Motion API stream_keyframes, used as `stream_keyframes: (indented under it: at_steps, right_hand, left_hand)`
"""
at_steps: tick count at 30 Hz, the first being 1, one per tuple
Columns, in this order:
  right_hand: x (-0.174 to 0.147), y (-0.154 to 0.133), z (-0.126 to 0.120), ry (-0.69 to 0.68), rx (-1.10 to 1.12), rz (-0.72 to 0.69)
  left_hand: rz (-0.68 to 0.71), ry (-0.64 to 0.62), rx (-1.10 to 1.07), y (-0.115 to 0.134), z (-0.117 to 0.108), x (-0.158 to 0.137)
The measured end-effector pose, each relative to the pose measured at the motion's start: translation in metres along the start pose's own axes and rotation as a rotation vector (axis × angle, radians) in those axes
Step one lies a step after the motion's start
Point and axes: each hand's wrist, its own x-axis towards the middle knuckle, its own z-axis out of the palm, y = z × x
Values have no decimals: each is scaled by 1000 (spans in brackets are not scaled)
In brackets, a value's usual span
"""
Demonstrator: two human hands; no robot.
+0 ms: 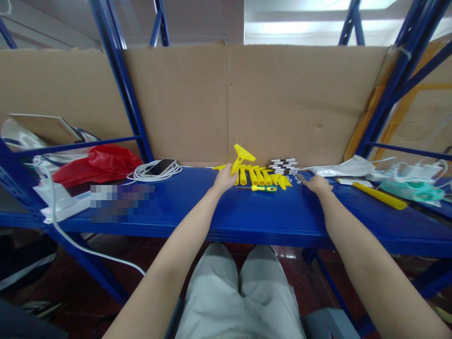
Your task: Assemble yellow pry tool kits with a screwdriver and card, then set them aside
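Yellow scraper (243, 153) in left hand (225, 179), right hand (319, 184) by small parts (291, 179) with unclear hold, likely mid-pickup, needing fine pinch.

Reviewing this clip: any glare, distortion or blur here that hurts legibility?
Head view: bright background at upper right looks washed out; head view: the blue uprights lean outward, likely wide-angle stretch; head view: a pixelated patch covers part of the shelf at left; head view: yellow tool in the left hand reads clearly, fine detail beside the right hand is soft.
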Motion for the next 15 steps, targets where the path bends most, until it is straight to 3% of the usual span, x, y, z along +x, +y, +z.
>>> stream_keyframes:
  at_steps: [4, 8, 15]
  right_hand:
    - [-6, -5, -4, -26, -1, 12]
    - [-9, -8, -6, -62, 7, 28]
    - [1, -6, 4, -16, 36, 74]
  left_hand:
    - [57, -76, 26, -1, 9, -7]
    - [23, -101, -32, 0, 14, -12]
    - [47, -146, 1, -2, 17, -11]
